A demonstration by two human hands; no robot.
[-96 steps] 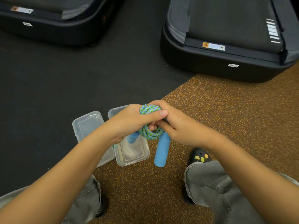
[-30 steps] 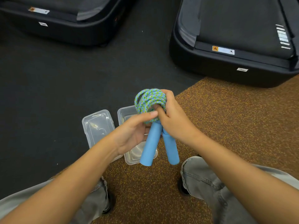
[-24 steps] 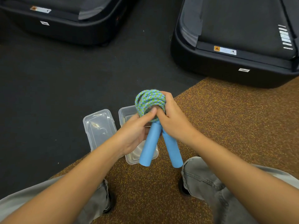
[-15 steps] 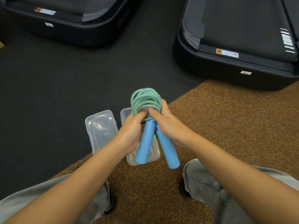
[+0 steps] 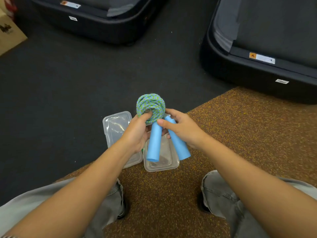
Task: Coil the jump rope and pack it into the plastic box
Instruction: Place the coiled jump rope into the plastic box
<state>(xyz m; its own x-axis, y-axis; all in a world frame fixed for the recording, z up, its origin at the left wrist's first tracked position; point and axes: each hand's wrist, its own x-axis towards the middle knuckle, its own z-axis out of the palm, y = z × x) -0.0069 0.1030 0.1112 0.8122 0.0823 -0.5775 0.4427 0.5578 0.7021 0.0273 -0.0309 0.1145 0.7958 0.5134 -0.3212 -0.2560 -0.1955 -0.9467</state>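
The jump rope's blue-green cord is wound into a tight coil (image 5: 151,105), held above the floor. Its two light blue handles (image 5: 154,143) hang down side by side from the coil. My left hand (image 5: 137,133) pinches the coil's lower edge with thumb and fingers. My right hand (image 5: 181,127) holds the handles near their tops, its fingers partly spread around the right handle. Directly below on the floor sits the clear plastic box (image 5: 161,165), mostly hidden by the handles. Its clear lid (image 5: 116,124) lies flat just left of it.
Two dark treadmill bases stand ahead: one at top left (image 5: 96,19), one at right (image 5: 257,54). A cardboard box (image 5: 8,35) shows at the far left edge. The floor is black mat ahead and brown speckled mat (image 5: 248,127) under my legs and shoes.
The coil has been tidied and now stands above both handles. My right hand slid down from the coil to the handles and loosened its fingers; my left hand took the coil.
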